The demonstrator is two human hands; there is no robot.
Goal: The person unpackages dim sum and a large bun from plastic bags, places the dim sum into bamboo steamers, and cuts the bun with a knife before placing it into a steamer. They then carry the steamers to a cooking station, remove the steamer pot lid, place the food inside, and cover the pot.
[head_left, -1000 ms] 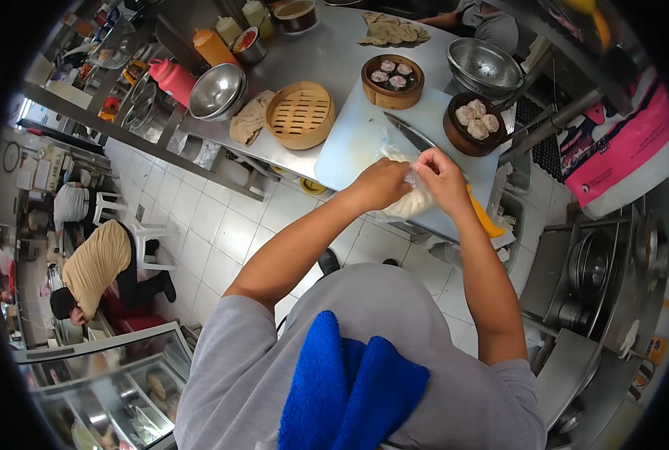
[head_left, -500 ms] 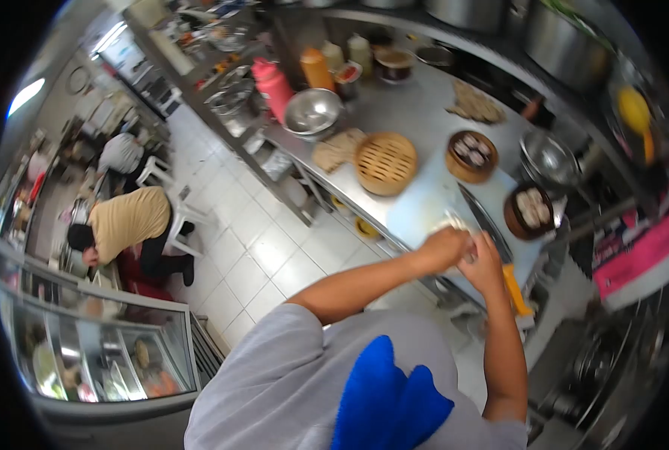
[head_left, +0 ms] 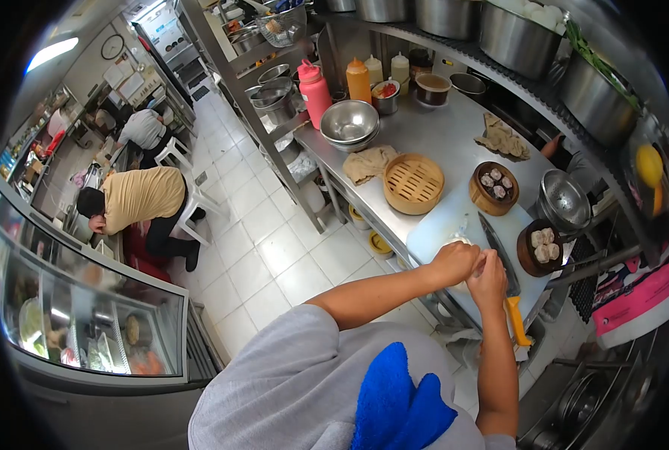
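My left hand [head_left: 454,262] and my right hand [head_left: 488,276] meet over the near part of a white cutting board [head_left: 430,231]. Both sets of fingers are curled and pressed together; whatever they pinch is hidden. Some pale stuff shows on the board just beyond my left hand, too small to name. A knife [head_left: 501,251] with a yellow handle lies on the board beside my right hand. Past it stand two small bamboo steamers of dumplings, a dark steamer [head_left: 528,264] at the right and a lighter steamer [head_left: 484,201] farther back.
A bamboo steamer lid [head_left: 414,184] sits left of the board, near a folded cloth [head_left: 370,163] and stacked metal bowls [head_left: 349,124]. Sauce bottles [head_left: 358,81] stand behind. A colander [head_left: 565,201] is at the right. Pots line the shelf [head_left: 529,75] above. A seated person [head_left: 143,202] bends over at left.
The view has shifted, so the table and its things appear lower and farther right. My hands stay together over the board, with the fingers still closed.
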